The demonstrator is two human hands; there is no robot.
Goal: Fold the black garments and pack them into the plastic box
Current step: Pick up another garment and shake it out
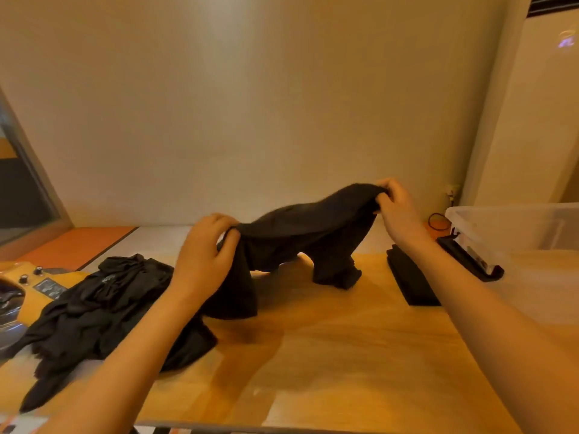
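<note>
A black garment (pixel 300 236) hangs stretched above the wooden table (pixel 329 355), its two ends drooping onto the surface. My left hand (pixel 203 255) grips its left edge with curled fingers. My right hand (pixel 396 208) pinches its right edge, held higher. A pile of crumpled black garments (pixel 94 311) lies at the left of the table, partly under my left forearm. The clear plastic box (pixel 513 227) stands at the right edge, with a black latch (pixel 470 258) on its near side.
A flat folded black piece (pixel 407 277) lies on the table between the held garment and the box. A device with knobs (pixel 37 277) sits at the far left. A wall runs close behind the table. A cable (pixel 437 221) lies by the wall.
</note>
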